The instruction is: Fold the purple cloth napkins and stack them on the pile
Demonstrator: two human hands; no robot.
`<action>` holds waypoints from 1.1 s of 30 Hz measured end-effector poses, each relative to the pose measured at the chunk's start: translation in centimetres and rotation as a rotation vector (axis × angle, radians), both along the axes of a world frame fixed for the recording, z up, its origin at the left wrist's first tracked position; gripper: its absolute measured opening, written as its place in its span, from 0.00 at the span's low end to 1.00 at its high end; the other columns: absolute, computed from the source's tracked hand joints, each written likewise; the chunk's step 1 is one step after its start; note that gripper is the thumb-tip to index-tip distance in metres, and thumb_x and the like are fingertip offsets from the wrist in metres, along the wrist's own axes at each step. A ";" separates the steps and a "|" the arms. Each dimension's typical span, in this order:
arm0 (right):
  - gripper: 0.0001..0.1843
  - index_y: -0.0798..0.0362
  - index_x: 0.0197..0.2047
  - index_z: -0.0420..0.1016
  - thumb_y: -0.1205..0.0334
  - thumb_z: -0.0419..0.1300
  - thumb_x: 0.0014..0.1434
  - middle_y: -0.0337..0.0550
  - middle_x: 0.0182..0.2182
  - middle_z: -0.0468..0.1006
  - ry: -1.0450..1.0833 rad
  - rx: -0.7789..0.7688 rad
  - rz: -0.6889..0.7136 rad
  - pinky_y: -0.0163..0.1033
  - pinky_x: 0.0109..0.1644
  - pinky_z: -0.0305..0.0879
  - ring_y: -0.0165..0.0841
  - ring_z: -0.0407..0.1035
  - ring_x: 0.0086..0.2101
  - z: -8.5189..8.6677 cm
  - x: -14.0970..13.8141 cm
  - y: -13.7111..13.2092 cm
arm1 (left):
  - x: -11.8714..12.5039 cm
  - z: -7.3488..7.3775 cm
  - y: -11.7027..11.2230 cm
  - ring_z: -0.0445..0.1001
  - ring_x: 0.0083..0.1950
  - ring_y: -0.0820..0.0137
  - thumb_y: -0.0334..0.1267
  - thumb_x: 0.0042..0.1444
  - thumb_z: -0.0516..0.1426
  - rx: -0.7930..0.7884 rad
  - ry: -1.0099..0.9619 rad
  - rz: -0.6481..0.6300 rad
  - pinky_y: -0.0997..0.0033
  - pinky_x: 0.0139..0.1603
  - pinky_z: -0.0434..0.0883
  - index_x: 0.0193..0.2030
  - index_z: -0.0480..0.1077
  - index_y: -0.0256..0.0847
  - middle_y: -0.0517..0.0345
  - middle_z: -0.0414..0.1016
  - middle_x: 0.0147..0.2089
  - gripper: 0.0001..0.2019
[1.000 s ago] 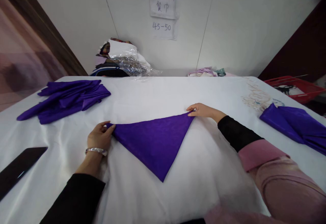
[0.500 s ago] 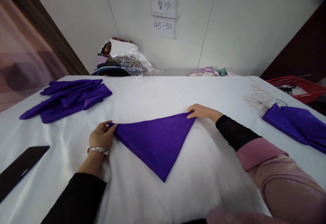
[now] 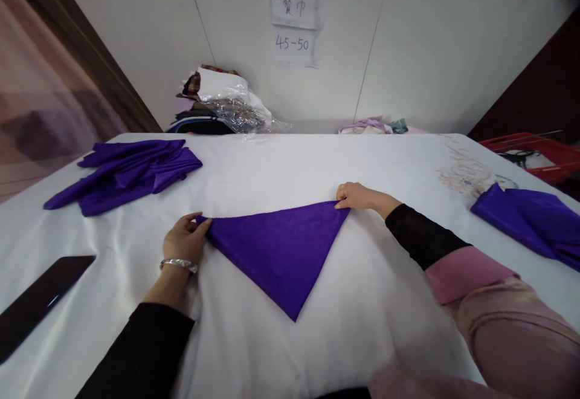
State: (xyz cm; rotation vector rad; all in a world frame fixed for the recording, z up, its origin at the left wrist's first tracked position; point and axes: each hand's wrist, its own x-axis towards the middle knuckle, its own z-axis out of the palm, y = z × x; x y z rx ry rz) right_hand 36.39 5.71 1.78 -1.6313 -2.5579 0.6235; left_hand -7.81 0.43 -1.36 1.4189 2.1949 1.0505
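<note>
A purple cloth napkin [image 3: 278, 248] lies folded into a triangle on the white table cover [image 3: 290, 163], its long edge away from me and its point toward me. My left hand [image 3: 183, 240], with a silver bracelet on the wrist, pinches the napkin's left corner. My right hand [image 3: 356, 196] pinches the right corner, fingers closed on the fabric. Both hands rest low on the table.
A heap of purple napkins [image 3: 124, 172] lies at the far left. More purple cloth [image 3: 528, 223] lies at the right edge. A black flat object [image 3: 38, 302] sits near left. Bagged clothes [image 3: 222, 103] lean on the back wall; a red basket [image 3: 539, 151] stands far right.
Both hands stay on the napkin's corners; the long edge looks slightly straighter. The view has shifted a little.
</note>
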 end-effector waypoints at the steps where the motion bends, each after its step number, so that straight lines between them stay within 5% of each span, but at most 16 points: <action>1: 0.11 0.53 0.32 0.76 0.53 0.62 0.51 0.46 0.39 0.76 -0.066 0.047 0.002 0.43 0.44 0.61 0.39 0.69 0.38 0.2 -0.2 -0.2 | 0.0 0.0 0.0 0.70 0.33 0.69 0.50 0.46 0.59 0.005 0.004 -0.002 0.69 0.37 0.66 0.45 0.72 0.44 0.64 0.70 0.28 0.20; 7: 0.26 0.52 0.58 0.67 0.52 0.58 0.59 0.52 0.59 0.65 -0.059 0.320 0.046 0.54 0.59 0.51 0.48 0.54 0.60 0.4 -3.4 -2.9 | 0.3 0.3 -0.1 0.71 0.33 0.67 0.48 0.46 0.58 0.013 0.023 -0.003 0.68 0.35 0.66 0.44 0.72 0.45 0.62 0.71 0.27 0.18; 11: 0.33 0.53 0.64 0.59 0.43 0.51 0.62 0.53 0.64 0.57 0.142 0.276 0.195 0.53 0.64 0.46 0.44 0.47 0.64 -0.6 -7.4 -6.9 | 0.7 0.6 -0.3 0.71 0.32 0.67 0.47 0.46 0.58 0.029 0.009 -0.018 0.68 0.34 0.66 0.45 0.72 0.43 0.62 0.71 0.26 0.19; 19: 0.38 0.53 0.66 0.54 0.38 0.48 0.61 0.52 0.67 0.45 0.101 0.088 0.267 0.55 0.67 0.32 0.43 0.36 0.66 -1.8 -10.5 -11.7 | 0.3 0.4 -0.7 0.68 0.28 0.69 0.46 0.44 0.57 0.066 -0.051 -0.014 0.70 0.31 0.63 0.46 0.71 0.43 0.65 0.67 0.23 0.21; 29: 0.38 0.57 0.64 0.58 0.37 0.44 0.62 0.55 0.67 0.48 0.157 0.114 0.311 0.53 0.67 0.34 0.42 0.37 0.66 -0.8 -12.6 -15.8 | 1.5 1.5 -0.9 0.62 0.21 0.74 0.43 0.41 0.59 0.180 -0.334 0.027 0.74 0.22 0.61 0.49 0.70 0.40 0.67 0.63 0.20 0.25; 33: 0.38 0.59 0.63 0.59 0.37 0.48 0.61 0.57 0.63 0.56 0.230 0.205 0.403 0.52 0.64 0.43 0.44 0.45 0.63 -0.8 -13.7 -18.9 | 2.3 2.1 -1.0 0.63 0.21 0.74 0.40 0.42 0.58 0.193 -0.396 0.040 0.74 0.22 0.66 0.49 0.70 0.40 0.67 0.62 0.21 0.24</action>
